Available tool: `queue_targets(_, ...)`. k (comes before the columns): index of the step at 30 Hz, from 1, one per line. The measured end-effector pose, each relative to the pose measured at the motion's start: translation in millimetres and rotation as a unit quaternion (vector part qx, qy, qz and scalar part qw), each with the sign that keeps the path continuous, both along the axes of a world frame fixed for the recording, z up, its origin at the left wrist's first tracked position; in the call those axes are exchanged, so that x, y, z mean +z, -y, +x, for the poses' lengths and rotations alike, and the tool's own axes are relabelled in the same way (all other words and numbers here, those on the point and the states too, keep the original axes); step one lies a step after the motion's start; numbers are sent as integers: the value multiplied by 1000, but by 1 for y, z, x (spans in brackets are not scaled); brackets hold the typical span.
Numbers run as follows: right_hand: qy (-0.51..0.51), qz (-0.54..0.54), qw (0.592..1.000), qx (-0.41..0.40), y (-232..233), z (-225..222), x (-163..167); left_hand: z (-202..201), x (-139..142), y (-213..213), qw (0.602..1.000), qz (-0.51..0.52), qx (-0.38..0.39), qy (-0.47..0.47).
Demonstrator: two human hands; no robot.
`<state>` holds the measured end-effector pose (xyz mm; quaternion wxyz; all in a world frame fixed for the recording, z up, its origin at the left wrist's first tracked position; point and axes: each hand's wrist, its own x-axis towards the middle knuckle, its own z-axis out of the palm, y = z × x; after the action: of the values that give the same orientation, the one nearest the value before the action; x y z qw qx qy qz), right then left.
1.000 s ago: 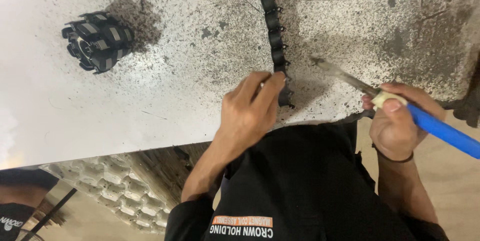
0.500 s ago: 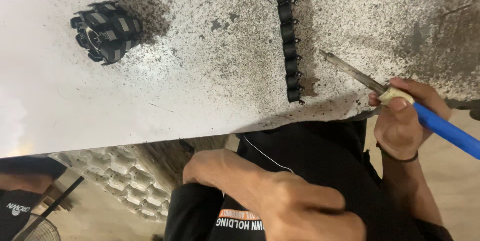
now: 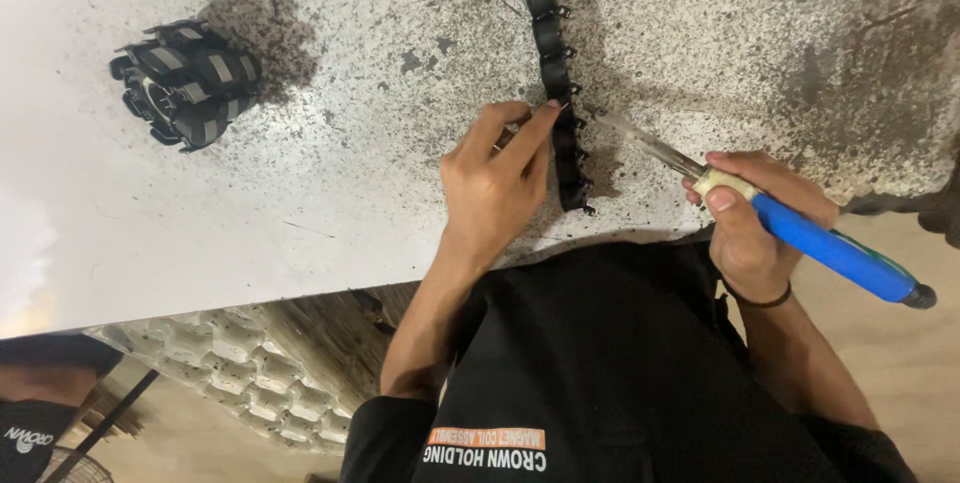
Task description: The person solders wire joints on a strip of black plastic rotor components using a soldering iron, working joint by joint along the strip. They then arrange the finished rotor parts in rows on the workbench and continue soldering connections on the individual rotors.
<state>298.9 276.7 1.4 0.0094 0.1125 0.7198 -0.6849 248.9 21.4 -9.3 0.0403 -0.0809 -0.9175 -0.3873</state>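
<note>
On the far left of the white worktop (image 3: 330,213) a curled-up bundle of black segments (image 3: 185,83) sits well apart from the hands, and could be knocked by an elbow only if the arm swings wide. The left hand (image 3: 495,188) is partly closed, fingertips pressed on the side of the long black segmented strip (image 3: 560,93), which lies straight along the surface near its front edge; if that pinning pressure slackens, the strip may slide or twist. The right hand (image 3: 760,223) is wrapped firmly round the blue-handled soldering iron (image 3: 780,223), its metal tip just beside the strip and close to the left fingertips, so a slip could burn a finger or scorch the wrong segment. The surface is speckled and smeared with dark residue, worst towards the right. Below its edge show a pale moulded tray (image 3: 240,373) and a beige floor
</note>
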Motion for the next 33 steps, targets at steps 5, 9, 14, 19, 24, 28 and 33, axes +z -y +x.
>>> queue_targets(5, -4, -6, 1000, -4, 2, -2, -1, -15, 15, 2, 999, 42, -8, 10)
queue_targets(9, -1, 7, 1000, -3, 3, -2, -1, -18, 10, -3, 999, 33, -12, 14)
queue_targets(14, 4, -4, 1000, 7, 0, -2, -1, -23, 18, -1, 996, 45, -25, 68)
queue_targets(19, 1, -74, 997, 4, -4, -3, -8, -32, 19, -5, 996, 19, -43, 71)
queue_targets(24, 22, -129, 991, -31, -4, -1, -16, -25, 15, -9, 998, -26, -32, 39)
queue_targets(28, 30, -144, 988, -39, -4, 1, -16, -19, 10, -14, 998, -47, -25, 36)
queue_targets(33, 19, -114, 993, -23, -3, -2, -13, -17, 8, -13, 999, -21, -28, 10)
